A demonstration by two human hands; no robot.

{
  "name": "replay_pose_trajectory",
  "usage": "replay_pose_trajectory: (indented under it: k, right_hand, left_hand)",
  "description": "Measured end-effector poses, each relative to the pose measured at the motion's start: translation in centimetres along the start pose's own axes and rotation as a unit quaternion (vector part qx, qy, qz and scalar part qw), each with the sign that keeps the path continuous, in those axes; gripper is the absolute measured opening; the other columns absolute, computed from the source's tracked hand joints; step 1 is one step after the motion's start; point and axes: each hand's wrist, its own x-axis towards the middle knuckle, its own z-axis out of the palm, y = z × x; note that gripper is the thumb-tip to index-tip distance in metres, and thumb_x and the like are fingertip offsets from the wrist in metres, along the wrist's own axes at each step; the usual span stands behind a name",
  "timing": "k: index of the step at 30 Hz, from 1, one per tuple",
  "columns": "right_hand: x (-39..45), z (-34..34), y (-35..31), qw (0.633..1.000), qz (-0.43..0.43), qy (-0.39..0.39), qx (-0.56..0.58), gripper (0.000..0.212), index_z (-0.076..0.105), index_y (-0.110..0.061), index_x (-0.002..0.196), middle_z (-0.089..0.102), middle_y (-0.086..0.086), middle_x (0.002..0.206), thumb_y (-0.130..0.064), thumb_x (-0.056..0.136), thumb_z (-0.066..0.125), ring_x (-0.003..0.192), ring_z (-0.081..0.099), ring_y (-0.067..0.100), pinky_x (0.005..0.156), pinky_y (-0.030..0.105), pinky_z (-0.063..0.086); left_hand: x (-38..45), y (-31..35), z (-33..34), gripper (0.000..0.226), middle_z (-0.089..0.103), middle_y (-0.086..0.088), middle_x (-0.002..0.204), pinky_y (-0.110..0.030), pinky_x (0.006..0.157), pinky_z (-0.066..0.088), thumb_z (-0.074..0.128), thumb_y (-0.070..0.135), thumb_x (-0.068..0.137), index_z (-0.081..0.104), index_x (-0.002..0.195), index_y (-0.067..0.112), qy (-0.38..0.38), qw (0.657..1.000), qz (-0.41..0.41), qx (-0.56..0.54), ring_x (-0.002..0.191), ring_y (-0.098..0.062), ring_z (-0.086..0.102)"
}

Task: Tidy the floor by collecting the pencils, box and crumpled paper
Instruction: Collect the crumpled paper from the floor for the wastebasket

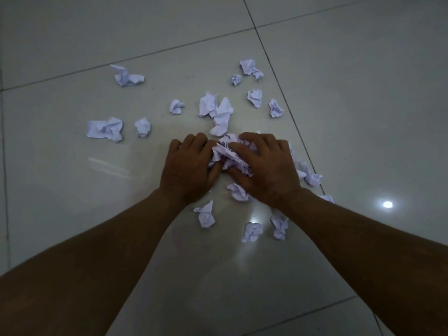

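Floor (339, 93): our left hand (191, 168) and right hand (264, 166) flank a paper bunch (230, 154) at centre; scattered paper balls (104, 129) lie left, behind, right and nearer us.

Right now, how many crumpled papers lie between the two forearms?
4 crumpled papers: one below the left hand, one at the heel of the right hand, two lower down, the rightmost partly behind the right forearm. Others may hide under the arms.
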Motion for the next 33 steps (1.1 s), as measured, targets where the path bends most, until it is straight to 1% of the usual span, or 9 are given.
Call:
replay_pose_trajectory:
  k: [3, 6, 10, 13, 15, 19, 24, 27, 33]
  right_hand:
    - [0.1, 0.1, -0.3, 0.999, 0.002, 0.037, 0.013, 0.037, 0.067, -0.024, 0.116, 0.065, 0.006, 0.111, -0.046, 0.087, 0.063, 0.090, 0.060, 0.029, 0.068, 0.037, 0.044]
    - [-0.1, 0.4, -0.8, 0.997, 0.018, 0.062, 0.033, 0.029, 0.068, -0.019, 0.111, 0.065, 0.008, 0.094, -0.036, 0.088, 0.065, 0.078, 0.062, 0.029, 0.054, 0.033, 0.049]
    - [0.1, 0.3, -0.9, 0.996, 0.021, 0.052, 0.065, 0.028, 0.067, -0.014, 0.106, 0.062, 0.009, 0.079, -0.035, 0.089, 0.057, 0.065, 0.063, 0.032, 0.045, 0.034, 0.048]
    - [0.0, -0.3, -0.4, 0.994, 0.038, 0.038, 0.093, 0.035, 0.065, -0.011, 0.105, 0.064, 0.011, 0.079, -0.037, 0.091, 0.047, 0.063, 0.064, 0.035, 0.047, 0.036, 0.050]
    - [-0.1, -0.6, -0.3, 0.992, 0.057, 0.043, 0.104, 0.035, 0.063, -0.011, 0.106, 0.065, 0.012, 0.082, -0.037, 0.091, 0.044, 0.066, 0.065, 0.037, 0.050, 0.037, 0.051]
    - [0.9, -1.5, -1.0, 0.985, 0.105, 0.052, 0.130, 0.026, 0.063, -0.012, 0.105, 0.068, 0.011, 0.088, -0.033, 0.094, 0.052, 0.076, 0.065, 0.034, 0.061, 0.033, 0.048]
    - [3.3, -4.3, -2.2, 0.978, 0.123, 0.086, 0.144, 0.023, 0.064, -0.013, 0.100, 0.068, 0.009, 0.083, -0.034, 0.093, 0.055, 0.073, 0.066, 0.035, 0.059, 0.035, 0.050]
    - [4.2, -7.4, -2.6, 0.975, 0.146, 0.097, 0.136, 0.024, 0.062, -0.014, 0.104, 0.069, 0.009, 0.089, -0.035, 0.094, 0.055, 0.078, 0.065, 0.039, 0.060, 0.040, 0.054]
    - [5.1, -16.6, -3.5, 0.969, 0.185, 0.085, 0.142, 0.022, 0.060, -0.016, 0.102, 0.067, 0.008, 0.088, -0.034, 0.094, 0.053, 0.082, 0.063, 0.038, 0.065, 0.040, 0.052]
  left_hand:
    - [0.5, 0.2, -0.1, 0.025, 0.062, -0.015, 0.088, -0.038, 0.065, 0.037, 0.049, 0.027, 0.094, 0.064, 0.097, 0.007, -0.001, 1.000, 0.004, -0.001, 0.075, -0.035, 0.057]
    - [0.9, 0.5, -0.6, 0.024, 0.064, -0.014, 0.079, -0.033, 0.057, 0.036, 0.048, 0.024, 0.092, 0.066, 0.091, 0.008, -0.006, 1.000, 0.012, -0.014, 0.064, -0.035, 0.058]
    - [1.0, -0.2, -1.2, 0.028, 0.065, -0.013, 0.074, -0.029, 0.048, 0.035, 0.047, 0.028, 0.092, 0.068, 0.089, 0.009, -0.015, 0.999, 0.012, -0.036, 0.051, -0.035, 0.054]
    - [0.6, -1.1, -1.6, 0.031, 0.066, -0.012, 0.075, -0.032, 0.046, 0.040, 0.045, 0.031, 0.096, 0.067, 0.089, 0.010, -0.017, 0.998, -0.024, -0.053, 0.051, -0.035, 0.056]
    - [0.2, -1.4, -2.0, 0.031, 0.067, -0.012, 0.074, -0.033, 0.047, 0.043, 0.044, 0.030, 0.097, 0.067, 0.089, 0.011, 0.000, 0.998, -0.037, -0.057, 0.052, -0.035, 0.058]
    - [0.9, -1.0, -3.4, 0.026, 0.066, -0.012, 0.070, -0.035, 0.049, 0.046, 0.047, 0.028, 0.095, 0.062, 0.081, 0.012, 0.019, 0.995, -0.069, -0.074, 0.057, -0.036, 0.061]
    - [3.2, -1.1, -6.8, 0.022, 0.065, -0.014, 0.065, -0.029, 0.048, 0.039, 0.054, 0.022, 0.093, 0.059, 0.075, 0.011, 0.046, 0.994, -0.081, -0.061, 0.055, -0.037, 0.062]
    - [4.7, -1.0, -10.1, 0.026, 0.065, -0.015, 0.068, -0.037, 0.051, 0.046, 0.050, 0.029, 0.095, 0.059, 0.078, 0.011, 0.049, 0.992, -0.102, -0.051, 0.059, -0.041, 0.063]
    - [7.6, 1.6, -18.6, 0.033, 0.068, -0.014, 0.071, -0.038, 0.057, 0.048, 0.041, 0.033, 0.095, 0.063, 0.086, 0.010, 0.044, 0.991, -0.115, -0.053, 0.067, -0.039, 0.065]
